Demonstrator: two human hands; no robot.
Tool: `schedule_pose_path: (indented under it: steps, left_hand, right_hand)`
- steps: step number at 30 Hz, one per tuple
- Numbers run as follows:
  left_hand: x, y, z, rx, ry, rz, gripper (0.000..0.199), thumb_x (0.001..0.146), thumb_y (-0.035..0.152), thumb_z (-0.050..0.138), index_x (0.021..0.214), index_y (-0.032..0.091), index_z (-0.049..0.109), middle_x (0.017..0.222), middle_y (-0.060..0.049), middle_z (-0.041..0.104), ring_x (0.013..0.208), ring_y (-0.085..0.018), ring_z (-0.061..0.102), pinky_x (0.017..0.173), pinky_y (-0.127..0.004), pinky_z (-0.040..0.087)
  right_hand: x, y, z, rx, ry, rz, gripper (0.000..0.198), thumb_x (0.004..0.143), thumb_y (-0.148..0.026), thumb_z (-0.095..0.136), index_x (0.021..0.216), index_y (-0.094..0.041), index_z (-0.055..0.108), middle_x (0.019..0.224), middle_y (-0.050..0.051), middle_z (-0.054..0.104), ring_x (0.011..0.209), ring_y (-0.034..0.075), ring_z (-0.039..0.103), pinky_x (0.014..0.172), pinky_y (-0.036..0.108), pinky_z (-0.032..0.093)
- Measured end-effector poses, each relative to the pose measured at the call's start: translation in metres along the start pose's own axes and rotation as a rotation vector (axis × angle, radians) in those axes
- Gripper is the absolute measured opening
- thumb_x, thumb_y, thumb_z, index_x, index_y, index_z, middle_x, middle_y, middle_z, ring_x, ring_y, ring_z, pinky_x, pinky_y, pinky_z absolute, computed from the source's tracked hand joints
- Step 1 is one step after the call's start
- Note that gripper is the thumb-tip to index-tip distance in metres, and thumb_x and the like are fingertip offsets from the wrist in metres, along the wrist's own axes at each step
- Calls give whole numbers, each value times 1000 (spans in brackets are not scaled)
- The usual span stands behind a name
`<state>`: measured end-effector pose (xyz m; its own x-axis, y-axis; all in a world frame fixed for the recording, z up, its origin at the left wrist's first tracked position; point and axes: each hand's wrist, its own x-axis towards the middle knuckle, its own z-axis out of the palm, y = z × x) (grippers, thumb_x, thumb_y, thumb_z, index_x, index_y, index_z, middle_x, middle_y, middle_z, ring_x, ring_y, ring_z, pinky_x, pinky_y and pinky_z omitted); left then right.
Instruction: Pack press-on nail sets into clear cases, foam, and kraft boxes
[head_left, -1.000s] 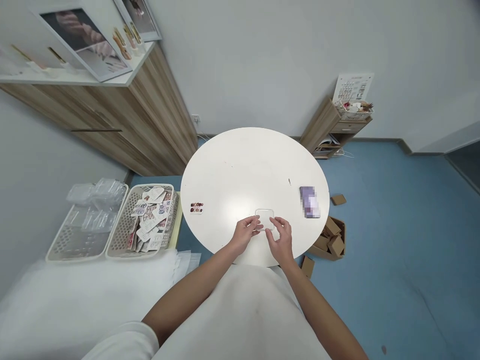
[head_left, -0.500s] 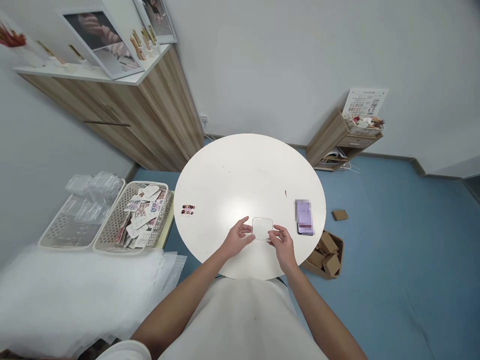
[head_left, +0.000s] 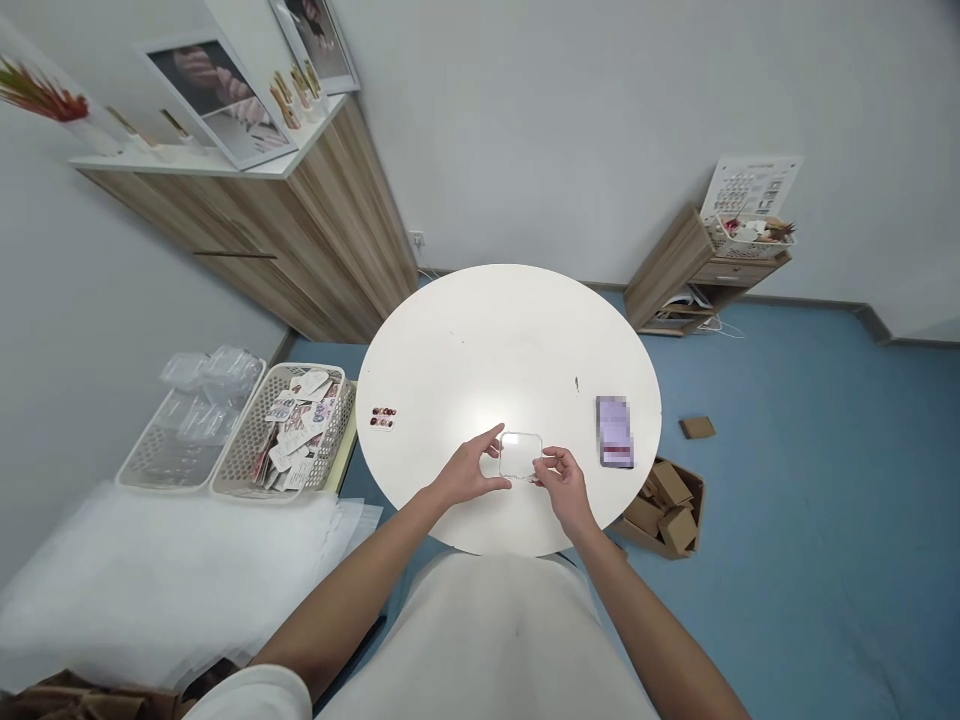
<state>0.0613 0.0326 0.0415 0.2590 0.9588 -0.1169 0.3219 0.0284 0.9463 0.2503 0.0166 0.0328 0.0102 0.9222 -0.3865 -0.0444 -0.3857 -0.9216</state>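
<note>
Our left hand spreads wide at the case.
A second ago our left hand point(head_left: 469, 472) had its fingers over the left edge of the clear case point(head_left: 520, 455); now we have the thumb and forefinger splayed at its left corners, contact unclear. Our right hand point(head_left: 564, 485) has gone from the right and bottom edges to pinching the lower right corner. Our view has also shifted, bringing in red plumes point(head_left: 45, 92) at upper left.
</note>
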Motion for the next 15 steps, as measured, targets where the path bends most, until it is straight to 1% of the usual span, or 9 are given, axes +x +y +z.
schedule_pose_path:
  steps: [3, 5, 6, 8, 10, 12, 15]
  left_hand:
    - [-2, 2, -3, -20, -18, 5, 79, 46, 28, 77, 119, 27, 48, 89, -2, 59, 80, -17, 53, 81, -32, 41]
    - [-3, 4, -5, -24, -22, 28, 76, 45, 29, 77, 116, 27, 51, 86, -2, 58, 78, -17, 53, 80, -32, 42]
    - [-3, 5, -7, -24, -20, 45, 75, 45, 29, 77, 115, 26, 52, 85, -1, 58, 78, -17, 53, 79, -32, 42]
    - [-5, 7, -9, -27, -18, 76, 73, 45, 29, 77, 114, 26, 52, 82, -1, 57, 77, -16, 53, 79, -32, 42]
    - [-6, 9, -11, -39, -31, 91, 73, 45, 29, 77, 114, 26, 52, 82, -1, 57, 76, -16, 52, 79, -32, 42]
    - [-8, 9, -12, -62, -60, 86, 73, 46, 29, 77, 114, 25, 51, 82, -1, 56, 77, -16, 53, 80, -32, 42]
    - [-12, 5, -11, -119, -96, 53, 74, 47, 31, 77, 116, 25, 49, 86, -2, 55, 77, -15, 53, 78, -32, 42]
  right_hand:
    - [-5, -1, -2, -42, -28, -35, 37, 66, -45, 60, 93, -23, 50, 82, 2, 57, 64, 15, 59, 65, 34, 49]
    - [-9, -5, -5, -129, -83, -92, 41, 65, -42, 61, 100, -24, 49, 94, 3, 57, 69, 15, 60, 69, 36, 49]
    - [-11, -8, -7, -187, -118, -137, 46, 63, -39, 63, 104, -26, 47, 103, 5, 55, 75, 16, 60, 73, 37, 48]
    - [-13, -14, -11, -307, -195, -240, 59, 58, -34, 69, 112, -29, 45, 122, 7, 45, 89, 19, 58, 80, 39, 45]
    - [-15, -21, -13, -399, -267, -315, 65, 55, -30, 71, 114, -30, 45, 133, 8, 35, 100, 22, 54, 84, 40, 43]
    - [-15, -26, -14, -456, -307, -340, 60, 56, -29, 71, 112, -29, 49, 135, 7, 34, 103, 22, 52, 84, 40, 42]
    - [-14, -30, -13, -488, -315, -353, 52, 57, -28, 70, 106, -27, 53, 129, 7, 42, 106, 23, 49, 87, 40, 40]
